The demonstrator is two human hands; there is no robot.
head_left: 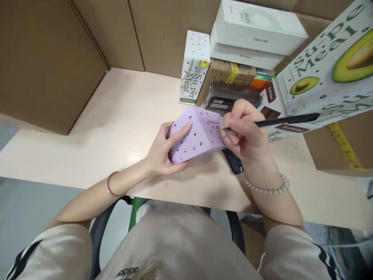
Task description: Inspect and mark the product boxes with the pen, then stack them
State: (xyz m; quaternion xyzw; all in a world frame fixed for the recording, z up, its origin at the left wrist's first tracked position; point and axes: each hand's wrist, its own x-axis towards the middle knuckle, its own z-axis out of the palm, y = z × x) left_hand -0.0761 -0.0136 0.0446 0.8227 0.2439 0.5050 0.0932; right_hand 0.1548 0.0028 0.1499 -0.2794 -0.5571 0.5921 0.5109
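A light purple box [194, 134] with small dark spots is tilted over the table, and my left hand [167, 151] grips its left end with thumb on top and fingers below. My right hand [246, 130] pinches a black pen [287, 119], whose tip points left at the box's printed right face. Whether the tip touches the box I cannot tell. Partly under the box and my right hand lies a black phone-like object [234, 161]. Just behind the hands sits a dark, glossy box [230, 95] with a white label.
A white "Su-per Meal" box [194, 70] stands at the back, beside stacked white power bank boxes [259, 29]. Large avocado-printed packaging [326, 66] rises at right, above a taped cardboard box [340, 146]. Another large cardboard box [49, 62] bounds the pale table [116, 105] at left.
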